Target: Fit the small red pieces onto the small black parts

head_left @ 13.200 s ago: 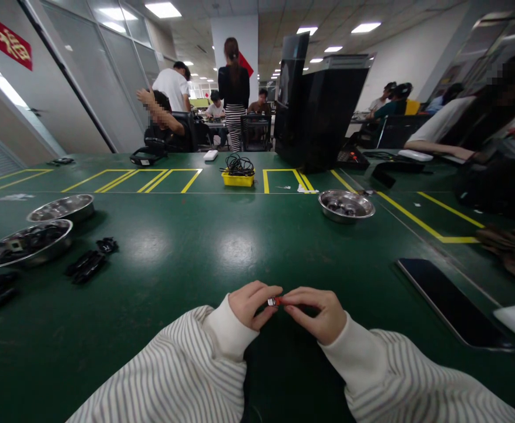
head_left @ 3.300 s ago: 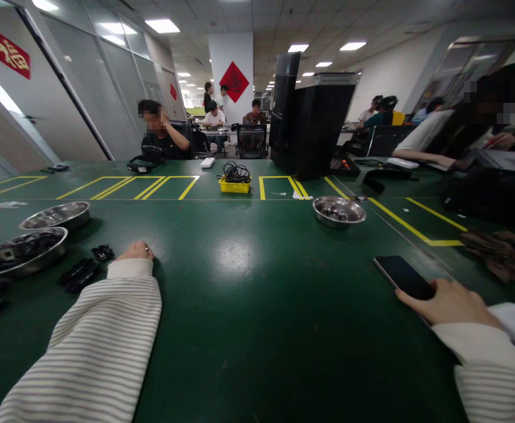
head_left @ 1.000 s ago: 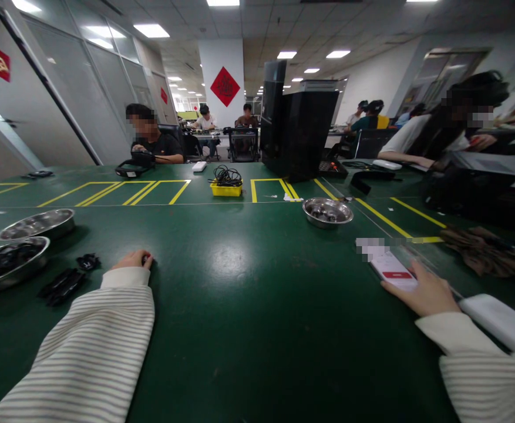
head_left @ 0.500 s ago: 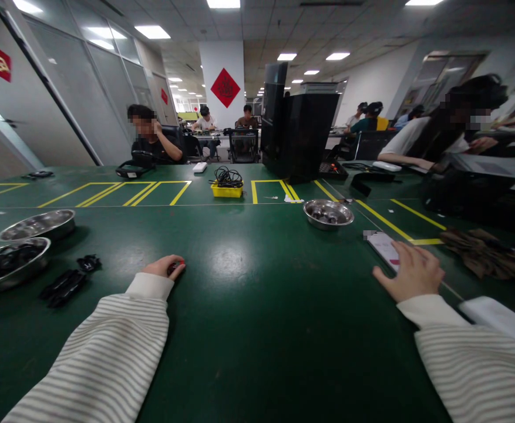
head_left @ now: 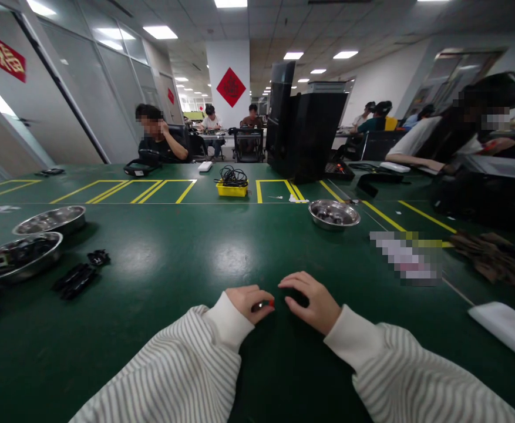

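My left hand (head_left: 249, 301) rests on the green table (head_left: 195, 258) near the front middle, fingers curled round a small part with a metal body and a red tip (head_left: 263, 305). My right hand (head_left: 309, 299) lies just to its right, fingers bent and slightly apart, nothing visible in them, fingertips close to the part. Both arms wear striped sleeves.
Two steel bowls (head_left: 19, 252) (head_left: 50, 218) and black plastic parts (head_left: 78, 276) lie at the left. A third bowl (head_left: 334, 212) sits at mid-right, a phone (head_left: 404, 258) beyond my right hand, a white object (head_left: 504, 329) at far right. A yellow tray (head_left: 232, 188) and black machine (head_left: 305, 132) stand behind. People sit around.
My right hand left the phone and came to the centre. My left hand slid right with the small part, so both hands now meet in front of me.
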`<move>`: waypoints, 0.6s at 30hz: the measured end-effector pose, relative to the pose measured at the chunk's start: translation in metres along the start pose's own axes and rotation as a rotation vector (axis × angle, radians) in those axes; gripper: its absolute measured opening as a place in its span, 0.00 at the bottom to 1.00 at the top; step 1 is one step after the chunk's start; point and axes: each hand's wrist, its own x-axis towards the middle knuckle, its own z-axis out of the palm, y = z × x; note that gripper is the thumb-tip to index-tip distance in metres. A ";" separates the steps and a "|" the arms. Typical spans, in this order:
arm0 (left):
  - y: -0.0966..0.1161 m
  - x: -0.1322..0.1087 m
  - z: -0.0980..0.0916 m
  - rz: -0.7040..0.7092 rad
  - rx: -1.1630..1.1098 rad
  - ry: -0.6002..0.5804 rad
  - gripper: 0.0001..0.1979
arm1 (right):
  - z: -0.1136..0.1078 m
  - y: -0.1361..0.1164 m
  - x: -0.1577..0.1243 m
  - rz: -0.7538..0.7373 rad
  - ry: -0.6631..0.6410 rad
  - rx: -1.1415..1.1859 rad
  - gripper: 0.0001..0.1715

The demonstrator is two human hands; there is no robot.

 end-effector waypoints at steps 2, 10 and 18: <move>0.005 0.004 0.004 -0.031 0.016 -0.003 0.07 | 0.011 -0.013 0.005 0.019 -0.016 0.087 0.15; 0.003 0.006 0.002 -0.093 0.067 -0.151 0.08 | 0.017 -0.017 0.007 0.118 0.017 0.160 0.20; 0.011 0.002 -0.009 -0.159 0.026 -0.106 0.20 | 0.011 -0.014 0.002 0.184 0.055 0.150 0.16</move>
